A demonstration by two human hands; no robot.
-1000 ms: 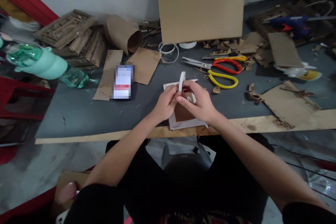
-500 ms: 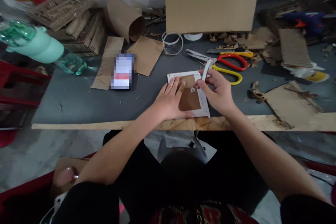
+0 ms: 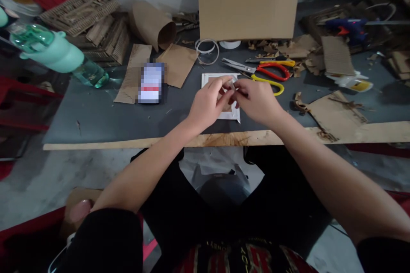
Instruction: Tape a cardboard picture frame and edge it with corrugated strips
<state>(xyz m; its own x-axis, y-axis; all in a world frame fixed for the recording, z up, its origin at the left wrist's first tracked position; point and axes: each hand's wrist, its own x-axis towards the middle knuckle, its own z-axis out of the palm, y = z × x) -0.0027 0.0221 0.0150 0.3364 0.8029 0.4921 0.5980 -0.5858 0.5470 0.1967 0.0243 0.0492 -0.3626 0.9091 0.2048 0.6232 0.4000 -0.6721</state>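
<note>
Left hand: my left hand point(image 3: 206, 104) is part curled over the panel, thumb and forefinger reaching to the strip; the overlap hides whether they pinch it or only touch.
Right hand: my right hand point(image 3: 261, 100) has its fingers drawn nearly closed, with the short, narrow white strip point(image 3: 232, 83) between the fingertips.
Panel: the flat brown square panel with a white border point(image 3: 229, 116) lies on the dark grey tabletop point(image 3: 128, 128), under both hands and near the wooden edge.
Strip risk: I judge the strip could kink or tear if the hands pull unevenly, since it is so thin.
Panel risk: I see no finger clearly pinning the panel, so a brushing wrist could skew it, and my hands block my view of the fit.
Scissors risk: the silver scissors with red and yellow handles point(image 3: 275, 71) lie beside my right hand; a sideways swing could knock them.
Bottles: the mint-green and clear drinking bottle point(image 3: 64, 55) lies tilted; I cannot tell how full it is. The white bottle with a yellow label point(image 3: 361, 84) lies on its side, contents hidden.
Tube: the rolled brown cardboard tube point(image 3: 147, 25) has a dark mouth; I make out nothing inside.
</note>
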